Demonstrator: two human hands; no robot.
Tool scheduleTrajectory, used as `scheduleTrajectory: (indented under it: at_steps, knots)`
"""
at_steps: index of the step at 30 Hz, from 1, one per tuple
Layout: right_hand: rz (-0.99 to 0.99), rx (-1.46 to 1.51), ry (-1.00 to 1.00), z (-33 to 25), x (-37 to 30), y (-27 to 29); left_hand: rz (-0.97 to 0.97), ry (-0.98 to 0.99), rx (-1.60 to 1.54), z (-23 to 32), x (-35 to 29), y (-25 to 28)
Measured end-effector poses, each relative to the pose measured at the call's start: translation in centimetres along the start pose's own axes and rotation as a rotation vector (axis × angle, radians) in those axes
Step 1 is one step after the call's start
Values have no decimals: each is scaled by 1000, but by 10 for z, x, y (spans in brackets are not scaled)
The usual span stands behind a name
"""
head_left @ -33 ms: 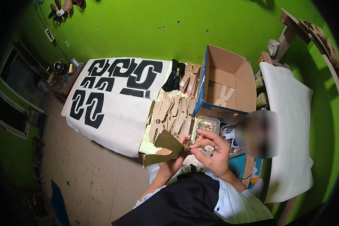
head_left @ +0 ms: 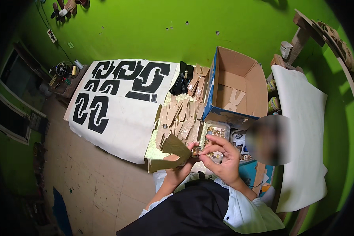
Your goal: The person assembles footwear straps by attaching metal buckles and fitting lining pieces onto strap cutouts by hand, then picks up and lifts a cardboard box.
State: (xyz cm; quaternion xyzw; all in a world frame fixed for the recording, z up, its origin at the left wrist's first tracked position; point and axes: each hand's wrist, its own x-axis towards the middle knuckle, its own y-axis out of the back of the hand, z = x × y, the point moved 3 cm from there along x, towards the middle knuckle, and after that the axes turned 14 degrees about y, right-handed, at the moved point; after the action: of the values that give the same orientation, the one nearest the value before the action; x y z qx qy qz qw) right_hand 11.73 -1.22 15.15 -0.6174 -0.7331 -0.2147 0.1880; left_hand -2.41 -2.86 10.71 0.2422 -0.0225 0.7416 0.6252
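left hand (head_left: 179, 171): holds olive piece (head_left: 177, 148) | right hand (head_left: 225, 160): across tray (head_left: 227, 129) edge

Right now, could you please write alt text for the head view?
A person's left hand holds an olive piece while the right hand touches a small shiny fitting near a tray of metal parts. Beyond lie beige straps, an open box and a green wall.
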Motion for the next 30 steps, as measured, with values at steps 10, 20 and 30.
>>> scheduleTrajectory:
  at_steps: [10, 20, 30]
  knots:
    - [-1, 283, -101, 10, 2, -1, -196, 324, -849, -13, 0, -13]
    - [27, 180, -50, 14, -1, -2, -147, 185, -701, -4, 7, -14]
    - [170, 141, 20, 8, -14, -10, 71, 31, -372, 1, 0, -20]
